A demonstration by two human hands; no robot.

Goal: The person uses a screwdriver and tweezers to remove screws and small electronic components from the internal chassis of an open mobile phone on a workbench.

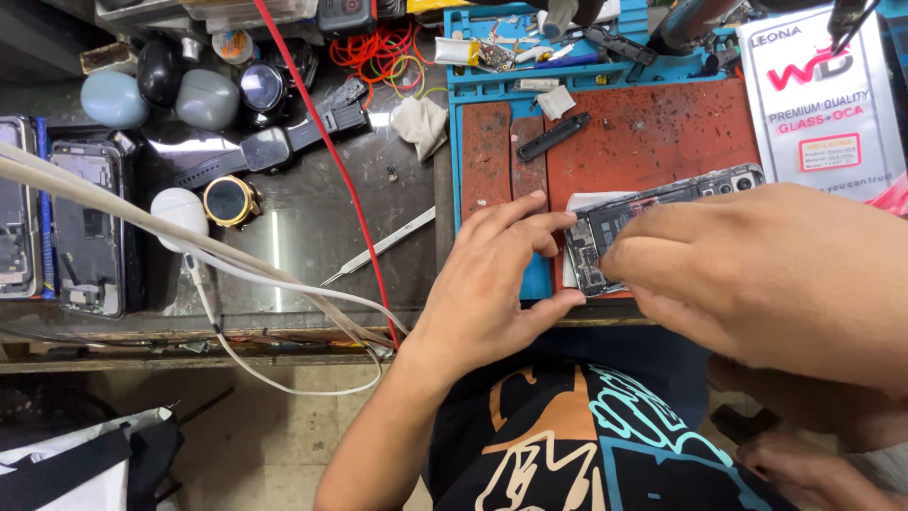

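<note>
Black and opened, the phone [653, 213] shows its circuit boards — it lies at centre right on the rust-red mat [653, 132]. Left hand [492, 284] fingers pinch its end; right hand [757, 274] fingers press together on it.

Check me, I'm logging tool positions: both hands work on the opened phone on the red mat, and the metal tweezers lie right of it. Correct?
Not quite. The head view shows the metal tweezers lying left of the opened phone, on the dark bench, off the red mat. The left hand and right hand do work on the phone.
</note>
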